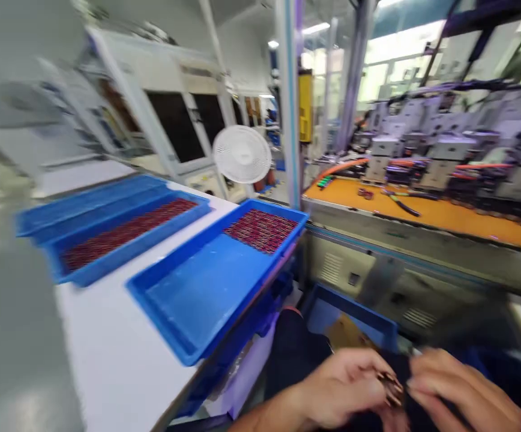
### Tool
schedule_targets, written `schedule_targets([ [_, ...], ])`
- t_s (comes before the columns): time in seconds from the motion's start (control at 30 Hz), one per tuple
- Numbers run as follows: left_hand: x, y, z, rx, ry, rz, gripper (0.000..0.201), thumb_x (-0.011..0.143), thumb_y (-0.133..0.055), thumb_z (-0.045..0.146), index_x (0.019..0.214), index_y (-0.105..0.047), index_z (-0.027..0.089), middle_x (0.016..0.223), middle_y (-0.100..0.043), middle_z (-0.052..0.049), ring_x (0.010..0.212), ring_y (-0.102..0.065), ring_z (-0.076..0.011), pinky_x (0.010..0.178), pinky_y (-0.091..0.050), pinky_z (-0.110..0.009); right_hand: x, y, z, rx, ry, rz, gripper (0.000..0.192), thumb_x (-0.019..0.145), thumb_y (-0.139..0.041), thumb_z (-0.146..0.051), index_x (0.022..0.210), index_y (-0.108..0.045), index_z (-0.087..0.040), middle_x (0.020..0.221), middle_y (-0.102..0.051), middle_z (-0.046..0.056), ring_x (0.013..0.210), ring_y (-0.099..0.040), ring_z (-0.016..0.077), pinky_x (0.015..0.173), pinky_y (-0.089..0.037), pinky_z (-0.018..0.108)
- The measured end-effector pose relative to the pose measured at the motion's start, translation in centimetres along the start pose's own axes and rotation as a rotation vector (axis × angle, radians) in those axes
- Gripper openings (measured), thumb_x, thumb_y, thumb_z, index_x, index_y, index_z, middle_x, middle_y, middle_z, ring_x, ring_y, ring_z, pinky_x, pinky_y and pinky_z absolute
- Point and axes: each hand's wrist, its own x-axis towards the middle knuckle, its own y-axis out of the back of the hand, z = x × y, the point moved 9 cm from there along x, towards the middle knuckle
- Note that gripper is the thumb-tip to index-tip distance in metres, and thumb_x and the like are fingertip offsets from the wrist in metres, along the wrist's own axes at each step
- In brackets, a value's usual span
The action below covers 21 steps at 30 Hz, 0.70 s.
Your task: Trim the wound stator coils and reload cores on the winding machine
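Note:
Low in the view, my left hand (348, 387) is closed around a small bunch of copper-brown metal parts (391, 389), whose exact kind is too blurred to tell. Just right of the bunch is my right hand (461, 390), its thumb and fingers drawn together. Whatever its fingertips may hold is hidden by blur. Both hands are over my dark-clothed lap. Left of them, a blue tray (197, 294) stands on the white table, with a block of small dark red parts (263, 231) packed at its far end.
Another blue tray (129, 249) with rows of reddish parts lies farther left on the white table (111, 348). A blue bin (355, 309) sits low beyond my hands. Ahead is a machine with an orange bench (422, 210) carrying pliers (404, 206); a metal post (290, 108) stands beside it.

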Motion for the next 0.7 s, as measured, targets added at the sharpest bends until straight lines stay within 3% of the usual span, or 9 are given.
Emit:
schedule_targets([
  [0.07,-0.4,-0.8,0.5,-0.059,-0.018,-0.023,0.037,0.077,-0.078,0.044,0.094,-0.06,0.017,0.067,-0.068,0.001,0.059,-0.067,-0.0112,0.06,-0.05,-0.022,1.2,0.1,-1.1,-0.007,-0.008,-0.078,0.012,0.095,-0.051,-0.013,0.097,-0.061,-0.019,0.079,-0.069,0.004,0.072,-0.066,0.0141,0.067,-0.053,0.024],
  [0.17,-0.7,-0.1,2.8,0.056,-0.176,0.088,0.018,0.087,-0.07,0.025,0.102,-0.061,0.021,0.08,-0.073,-0.001,0.07,-0.071,-0.0128,0.067,-0.054,-0.023,2.9,0.4,-1.2,0.002,-0.032,-0.034,0.01,0.095,-0.05,-0.01,0.092,-0.058,-0.016,0.075,-0.065,0.004,0.069,-0.06,0.0125,0.064,-0.049,0.023],
  [0.3,-0.9,0.5,4.7,0.169,-0.35,0.168,0.016,0.082,-0.073,0.015,0.091,-0.062,0.024,0.099,-0.071,0.0,0.075,-0.072,-0.0138,0.071,-0.058,-0.027,2.9,0.5,0.2,0.008,-0.136,0.053,0.011,0.095,-0.051,-0.013,0.086,-0.056,-0.017,0.073,-0.062,0.003,0.068,-0.057,0.0124,0.062,-0.047,0.023],
  [0.47,-1.3,0.6,5.9,0.311,-0.506,0.264,0.021,0.077,-0.076,0.009,0.084,-0.062,0.022,0.09,-0.071,0.0,0.079,-0.069,-0.0121,0.072,-0.059,-0.023,1.9,0.4,0.6,0.104,-0.251,0.119,0.011,0.093,-0.054,-0.012,0.083,-0.058,-0.016,0.073,-0.061,0.002,0.068,-0.056,0.0112,0.062,-0.045,0.023],
  [0.6,-1.6,1.3,6.4,0.438,-0.563,0.34,0.026,0.073,-0.078,0.007,0.092,-0.071,0.024,0.091,-0.072,-0.002,0.088,-0.071,-0.0155,0.078,-0.06,-0.025,1.1,-0.2,1.7,0.293,-0.484,0.163,0.013,0.091,-0.056,-0.014,0.079,-0.059,-0.016,0.073,-0.059,0.001,0.067,-0.054,0.0104,0.062,-0.045,0.023],
  [0.7,-1.6,1.9,6.1,0.456,-0.538,0.342,0.026,0.073,-0.078,0.009,0.093,-0.075,0.025,0.103,-0.073,-0.005,0.094,-0.073,-0.0201,0.081,-0.062,-0.031,-0.3,-2.1,2.9,0.589,-0.744,0.118,0.014,0.088,-0.06,-0.02,0.075,-0.058,-0.016,0.071,-0.056,-0.001,0.063,-0.051,0.0085,0.058,-0.044,0.021],
])
